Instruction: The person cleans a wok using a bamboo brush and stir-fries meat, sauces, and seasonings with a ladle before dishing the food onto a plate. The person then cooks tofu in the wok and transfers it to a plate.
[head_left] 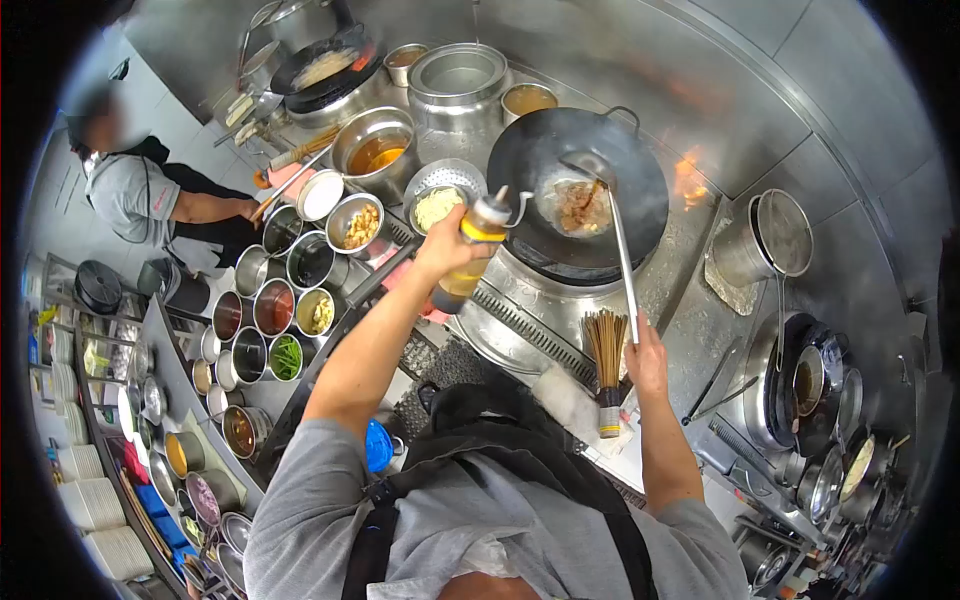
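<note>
My left hand [447,247] is wrapped round a squeeze bottle [459,288] with a yellow band and dark contents. The bottle is tilted, its nozzle toward the wok [520,150], and a pale stream or streak shows near the tip. Closed on the long handle of a ladle [622,245], my right hand [648,360] is low at the right of the wok. The ladle's bowl is inside the wok, just above the browned food [582,207] in bubbling, steaming liquid. Beneath the bottle, a perforated metal bowl [425,180] holds pale yellow food.
Flames [690,178] rise beside the wok's right rim. A bamboo wok brush [606,350] stands near my right hand. Left are pots of ingredients, including chopped greens [286,356], and a pot of amber liquid [345,150]. A co-worker [135,195] stands at far left.
</note>
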